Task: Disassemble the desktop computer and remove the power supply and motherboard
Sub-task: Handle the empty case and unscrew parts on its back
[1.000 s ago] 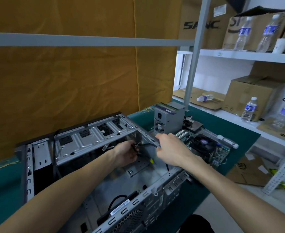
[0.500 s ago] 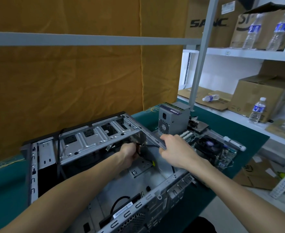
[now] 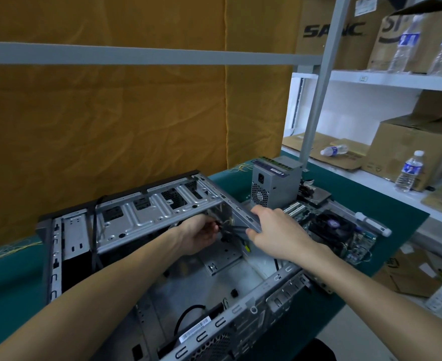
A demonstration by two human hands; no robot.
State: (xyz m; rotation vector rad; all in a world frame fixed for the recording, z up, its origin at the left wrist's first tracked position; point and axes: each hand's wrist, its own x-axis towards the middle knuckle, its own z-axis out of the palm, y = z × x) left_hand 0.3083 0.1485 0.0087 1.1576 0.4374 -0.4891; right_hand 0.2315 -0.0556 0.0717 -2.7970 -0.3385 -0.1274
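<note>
Grey metal case (image 3: 147,217) on a teal mat (image 3: 11,282), mustard-yellow curtain (image 3: 110,121) behind.

We see the case (image 3: 147,220) lying open under both hands. Left hand (image 3: 199,234) sits inside it; right hand (image 3: 274,234) on its rail. Power supply (image 3: 274,186) stands beyond the right hand, motherboard (image 3: 339,230) to its right.

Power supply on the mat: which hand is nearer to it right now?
Right. The right hand grips the case's top edge rail, just in front of and below the power supply. The left hand is deeper inside the case, holding black cables, farther to the left.
</note>
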